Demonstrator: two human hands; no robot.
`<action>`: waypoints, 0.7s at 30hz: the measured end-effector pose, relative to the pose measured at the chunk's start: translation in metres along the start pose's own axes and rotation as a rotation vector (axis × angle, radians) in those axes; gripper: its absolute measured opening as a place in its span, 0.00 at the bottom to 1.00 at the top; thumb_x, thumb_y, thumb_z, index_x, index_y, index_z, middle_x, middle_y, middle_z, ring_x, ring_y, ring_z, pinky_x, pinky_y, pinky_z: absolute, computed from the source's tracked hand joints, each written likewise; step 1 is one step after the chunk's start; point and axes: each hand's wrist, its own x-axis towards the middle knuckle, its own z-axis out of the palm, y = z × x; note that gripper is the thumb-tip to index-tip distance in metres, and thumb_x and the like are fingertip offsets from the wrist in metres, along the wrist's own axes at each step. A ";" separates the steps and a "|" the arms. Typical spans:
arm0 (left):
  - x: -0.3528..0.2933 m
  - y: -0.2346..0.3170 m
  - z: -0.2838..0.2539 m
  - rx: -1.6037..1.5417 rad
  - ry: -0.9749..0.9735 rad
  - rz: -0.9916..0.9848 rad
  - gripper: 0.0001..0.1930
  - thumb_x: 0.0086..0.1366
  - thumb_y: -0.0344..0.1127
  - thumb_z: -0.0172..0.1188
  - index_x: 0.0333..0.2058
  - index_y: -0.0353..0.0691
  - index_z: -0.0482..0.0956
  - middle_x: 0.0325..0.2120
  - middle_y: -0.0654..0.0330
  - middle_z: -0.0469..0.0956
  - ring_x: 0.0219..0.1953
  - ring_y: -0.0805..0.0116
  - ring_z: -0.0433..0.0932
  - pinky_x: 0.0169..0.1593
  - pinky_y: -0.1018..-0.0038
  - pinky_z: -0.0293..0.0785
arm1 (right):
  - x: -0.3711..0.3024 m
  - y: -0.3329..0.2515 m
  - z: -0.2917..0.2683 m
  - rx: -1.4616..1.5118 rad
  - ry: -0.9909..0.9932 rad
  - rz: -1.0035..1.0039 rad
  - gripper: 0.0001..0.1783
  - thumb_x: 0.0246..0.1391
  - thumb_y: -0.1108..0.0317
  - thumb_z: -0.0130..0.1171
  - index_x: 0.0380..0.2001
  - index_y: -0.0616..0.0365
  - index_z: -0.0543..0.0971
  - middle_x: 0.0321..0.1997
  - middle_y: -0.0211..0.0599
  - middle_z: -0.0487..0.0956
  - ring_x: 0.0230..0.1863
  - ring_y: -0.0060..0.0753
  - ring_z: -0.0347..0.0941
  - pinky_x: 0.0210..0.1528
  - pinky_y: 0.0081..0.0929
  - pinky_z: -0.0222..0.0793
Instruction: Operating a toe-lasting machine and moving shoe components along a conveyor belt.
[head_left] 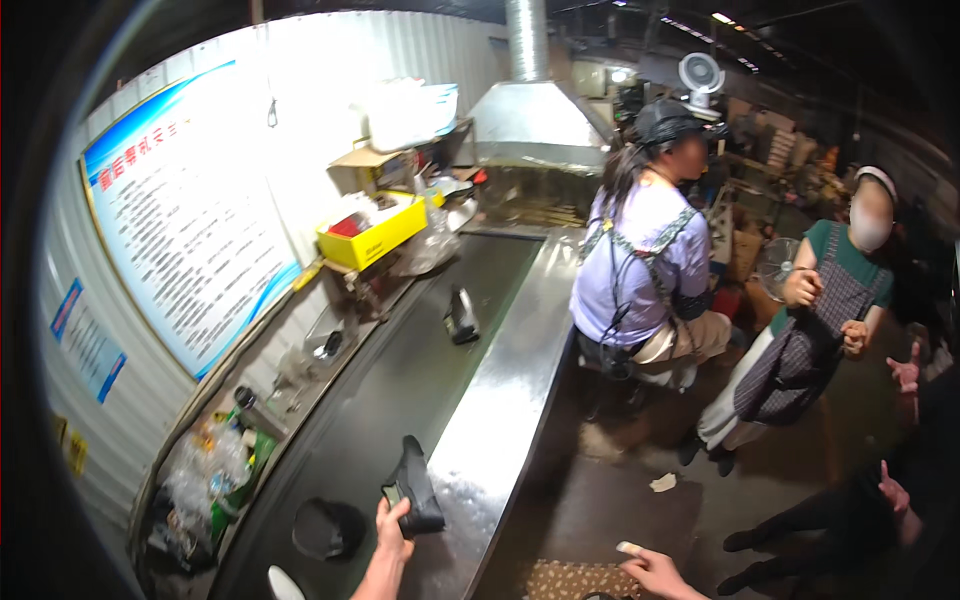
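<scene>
Head camera, wide fisheye, tilted down and forward.
Looks from above the right edge of the belt (365, 410), along it to the far end; left hand (394, 530) and right hand (657, 574) close.

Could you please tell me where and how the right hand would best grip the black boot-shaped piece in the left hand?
Probably the black piece is best pinched by its slimmer upper end, from the right: the left hand holds its lower left side, leaving that end free.

The left hand (394, 526), bare forearm (380, 574) angled forward, is curled in a grip — while the bare right hand (655, 574), held well apart, points leftward.
</scene>
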 end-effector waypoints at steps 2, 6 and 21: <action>0.066 0.014 0.022 0.014 -0.048 -0.012 0.28 0.60 0.29 0.62 0.60 0.44 0.67 0.46 0.59 0.77 0.46 0.60 0.79 0.52 0.58 0.78 | -0.034 0.040 -0.022 0.003 0.204 -0.023 0.26 0.61 0.75 0.58 0.63 0.58 0.72 0.33 0.26 0.81 0.33 0.14 0.72 0.38 0.16 0.70; 0.191 0.006 0.048 -0.082 0.084 -0.081 0.28 0.62 0.36 0.63 0.61 0.44 0.69 0.51 0.59 0.77 0.47 0.60 0.79 0.50 0.60 0.77 | -0.127 0.094 -0.035 0.025 0.577 0.218 0.25 0.58 0.77 0.58 0.60 0.60 0.74 0.32 0.29 0.80 0.29 0.17 0.73 0.33 0.19 0.70; -0.008 -0.082 -0.048 1.296 -0.244 0.333 0.22 0.72 0.46 0.52 0.53 0.34 0.78 0.54 0.45 0.77 0.58 0.47 0.73 0.62 0.58 0.65 | -0.250 0.160 0.014 -0.012 0.742 0.715 0.20 0.54 0.61 0.59 0.52 0.48 0.82 0.25 0.26 0.82 0.29 0.18 0.77 0.39 0.24 0.74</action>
